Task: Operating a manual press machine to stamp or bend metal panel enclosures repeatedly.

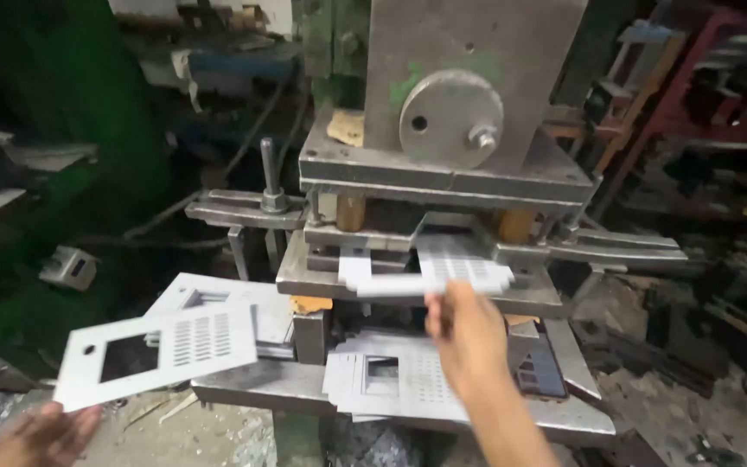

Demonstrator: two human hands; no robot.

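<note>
Plates in both hands at the press.

One plate [159, 355] (flat, grey, with a square window and rows of slots) sits at lower left, its near edge pinched by the left hand [41, 435]. The right hand [469, 333] reaches forward, fingers closed on the edge of a second plate [430, 268] lying on the die bed [529, 298]. A stack [391, 385] of like plates rests below it, and the press [451, 112] rises beyond.

**Two plates at the press**

The right hand [469, 333] holds a punched plate [430, 270] at the die bed [512, 298] of the grey press [469, 52]. Near left, the left hand [41, 437] holds another plate [162, 350]. More plates [391, 380] lie stacked between them.
</note>
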